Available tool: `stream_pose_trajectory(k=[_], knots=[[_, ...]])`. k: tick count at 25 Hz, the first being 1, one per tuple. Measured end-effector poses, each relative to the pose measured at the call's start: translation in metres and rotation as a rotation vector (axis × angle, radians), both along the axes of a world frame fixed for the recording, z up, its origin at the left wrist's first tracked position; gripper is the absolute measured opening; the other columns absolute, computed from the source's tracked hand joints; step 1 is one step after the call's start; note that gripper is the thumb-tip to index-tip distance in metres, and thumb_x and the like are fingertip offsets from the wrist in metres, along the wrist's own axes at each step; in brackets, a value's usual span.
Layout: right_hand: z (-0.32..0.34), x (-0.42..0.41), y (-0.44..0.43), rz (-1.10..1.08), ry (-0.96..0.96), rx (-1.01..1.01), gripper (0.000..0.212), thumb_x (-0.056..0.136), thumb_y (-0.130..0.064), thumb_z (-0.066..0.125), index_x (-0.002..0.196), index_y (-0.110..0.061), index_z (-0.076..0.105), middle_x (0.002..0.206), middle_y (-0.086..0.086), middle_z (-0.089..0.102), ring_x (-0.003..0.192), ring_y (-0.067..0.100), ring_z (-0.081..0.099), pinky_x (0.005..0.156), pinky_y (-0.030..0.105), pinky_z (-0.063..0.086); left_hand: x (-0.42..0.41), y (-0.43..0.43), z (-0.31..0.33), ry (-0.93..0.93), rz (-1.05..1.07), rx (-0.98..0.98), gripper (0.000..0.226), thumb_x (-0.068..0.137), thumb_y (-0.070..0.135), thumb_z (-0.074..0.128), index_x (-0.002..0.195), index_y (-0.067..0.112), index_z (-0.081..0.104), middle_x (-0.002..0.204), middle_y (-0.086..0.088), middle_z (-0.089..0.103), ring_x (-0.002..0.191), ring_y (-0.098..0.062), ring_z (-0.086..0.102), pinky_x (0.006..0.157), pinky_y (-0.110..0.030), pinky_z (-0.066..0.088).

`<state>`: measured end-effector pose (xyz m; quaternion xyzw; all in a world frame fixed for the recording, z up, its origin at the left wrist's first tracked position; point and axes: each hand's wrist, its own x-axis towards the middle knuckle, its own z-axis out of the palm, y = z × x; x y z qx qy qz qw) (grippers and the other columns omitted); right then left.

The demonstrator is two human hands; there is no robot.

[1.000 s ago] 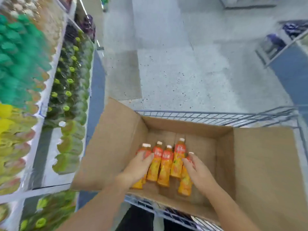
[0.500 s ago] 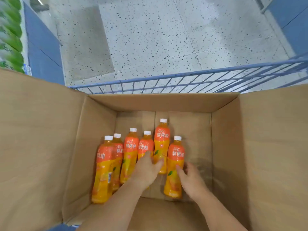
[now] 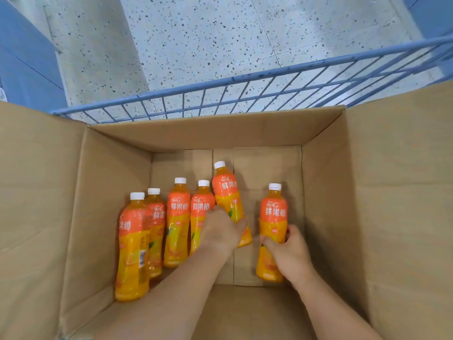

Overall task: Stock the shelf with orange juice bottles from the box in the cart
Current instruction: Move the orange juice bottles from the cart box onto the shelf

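Note:
Several orange juice bottles with white caps lie inside the open cardboard box [image 3: 326, 192]. My left hand [image 3: 221, 230] grips a tilted bottle [image 3: 226, 192] near the middle of the box. My right hand [image 3: 289, 249] holds another bottle [image 3: 273, 212] that stands apart to the right. A row of bottles [image 3: 157, 229] lies against the box's left wall, untouched. The shelf is out of view.
The box sits in a blue wire cart [image 3: 245, 94] whose far rail runs above it. Speckled floor [image 3: 220, 33] lies beyond. A blue panel [image 3: 24, 65] stands at the upper left. The box flaps [image 3: 36, 180] spread wide on both sides.
The view has dropped into the box and the shelf has left the frame. Both hands have closed on bottles; the right one has pulled its bottle away to the right.

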<state>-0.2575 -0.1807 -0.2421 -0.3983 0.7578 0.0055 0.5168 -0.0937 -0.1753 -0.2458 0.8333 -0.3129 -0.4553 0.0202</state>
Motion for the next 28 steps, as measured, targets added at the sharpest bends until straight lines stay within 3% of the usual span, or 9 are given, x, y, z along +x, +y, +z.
stream_pose_trajectory(k=[2,5,9,11,12,16,21,25,28], knots=[[0.0,-0.002,-0.002,-0.025,-0.008,-0.001,0.05,0.078,-0.03,0.084,0.118,-0.023,0.054,0.109,0.002,0.067,0.098,0.023,0.066,0.091,0.044,0.055,-0.017,-0.009,0.0,0.02,0.116,0.04,0.083,0.086,0.055,0.069,0.141,0.003,0.037,0.133,-0.016,0.052,0.121,-0.034,0.057,0.097,-0.04,0.048],[-0.011,-0.002,-0.006,-0.033,-0.033,0.013,0.053,0.076,-0.031,0.086,0.118,-0.021,0.056,0.108,0.002,0.068,0.098,0.024,0.067,0.092,0.047,0.055,-0.029,-0.021,-0.011,0.093,0.342,0.052,0.084,0.084,0.055,0.072,0.137,0.002,0.033,0.132,-0.016,0.058,0.121,-0.037,0.059,0.098,-0.04,0.049],[-0.011,-0.007,-0.012,-0.082,-0.087,0.027,0.053,0.074,-0.032,0.087,0.118,-0.022,0.059,0.108,0.003,0.069,0.097,0.025,0.068,0.092,0.049,0.056,-0.013,-0.016,-0.012,0.292,0.503,-0.027,0.053,0.078,0.05,0.079,0.113,0.016,0.058,0.114,-0.007,0.07,0.098,-0.026,0.067,0.088,-0.039,0.056],[0.007,-0.007,-0.012,-0.101,-0.138,0.033,0.049,0.077,-0.031,0.085,0.116,-0.024,0.056,0.107,0.001,0.068,0.096,0.022,0.067,0.091,0.046,0.055,0.002,-0.002,0.01,0.414,0.477,-0.053,0.032,0.081,0.04,0.081,0.1,0.027,0.058,0.101,0.002,0.068,0.088,-0.013,0.065,0.075,-0.033,0.055],[0.018,-0.005,-0.011,-0.105,-0.172,0.03,0.047,0.078,-0.03,0.084,0.114,-0.026,0.056,0.106,0.0,0.068,0.096,0.02,0.067,0.09,0.045,0.055,0.012,0.007,0.022,0.433,0.439,-0.063,0.035,0.08,0.037,0.082,0.103,0.029,0.058,0.1,0.005,0.067,0.089,-0.012,0.065,0.075,-0.032,0.055],[0.096,0.012,-0.011,-0.074,-0.268,-0.052,0.037,0.08,-0.025,0.083,0.107,-0.026,0.059,0.105,0.002,0.071,0.092,0.017,0.069,0.08,0.037,0.056,0.047,0.035,0.104,0.442,0.332,-0.168,0.057,0.075,0.033,0.087,0.122,0.029,0.055,0.111,0.005,0.069,0.1,-0.015,0.067,0.091,-0.043,0.057],[0.208,0.048,-0.007,0.025,-0.365,-0.201,0.035,0.079,-0.022,0.083,0.103,-0.031,0.059,0.103,-0.001,0.07,0.092,0.012,0.067,0.082,0.036,0.055,0.086,0.059,0.209,0.412,0.322,-0.334,0.039,0.08,0.025,0.084,0.107,0.034,0.057,0.102,0.007,0.071,0.094,-0.013,0.069,0.081,-0.035,0.057],[0.291,0.079,-0.003,0.154,-0.454,-0.351,0.04,0.078,-0.025,0.084,0.11,-0.032,0.061,0.103,-0.007,0.072,0.096,0.012,0.067,0.079,0.035,0.057,0.12,0.077,0.281,0.332,0.331,-0.508,0.042,0.07,0.026,0.086,0.103,0.031,0.061,0.098,0.004,0.074,0.092,-0.015,0.072,0.085,-0.042,0.059],[0.34,0.109,-0.007,0.235,-0.527,-0.483,0.038,0.077,-0.022,0.085,0.109,-0.03,0.065,0.098,-0.006,0.075,0.094,0.014,0.07,0.079,0.034,0.059,0.142,0.089,0.331,0.313,0.392,-0.643,0.045,0.069,0.022,0.087,0.105,0.026,0.061,0.098,0.001,0.075,0.091,-0.018,0.073,0.08,-0.037,0.06]])
